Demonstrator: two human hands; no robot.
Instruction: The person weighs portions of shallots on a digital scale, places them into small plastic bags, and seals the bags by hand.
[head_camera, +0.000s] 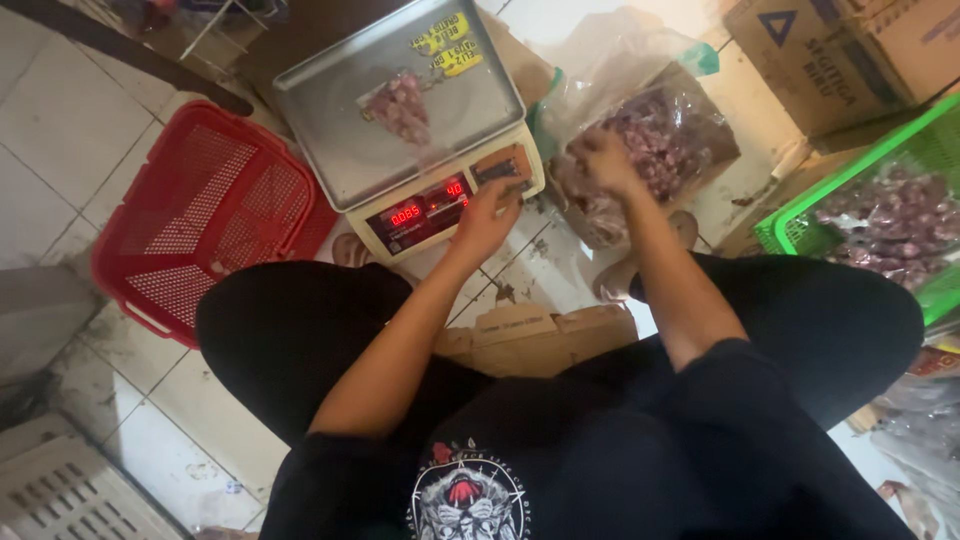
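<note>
Seen from the head camera, the digital scale (420, 130) sits on the tiled floor (60, 120). A small clear bag of shallots (400, 105) lies on its steel pan. The left hand (487, 215) rests at the scale's front keypad, fingers bent, holding nothing. The right hand (605, 160), right of the scale, reaches into a large plastic bag of shallots (655, 135); its grip cannot be made out. A red basket (210, 220) lies left of the scale.

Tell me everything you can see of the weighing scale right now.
The scale is a cream-bodied digital one sitting on the tiled floor, tilted in the view. Its flat steel pan carries a small clear bag of purplish shallots and yellow stickers at the far corner. The front panel has lit red digits and a keypad. The left hand touches the front edge by the keypad. A red basket lies beside it.
</note>
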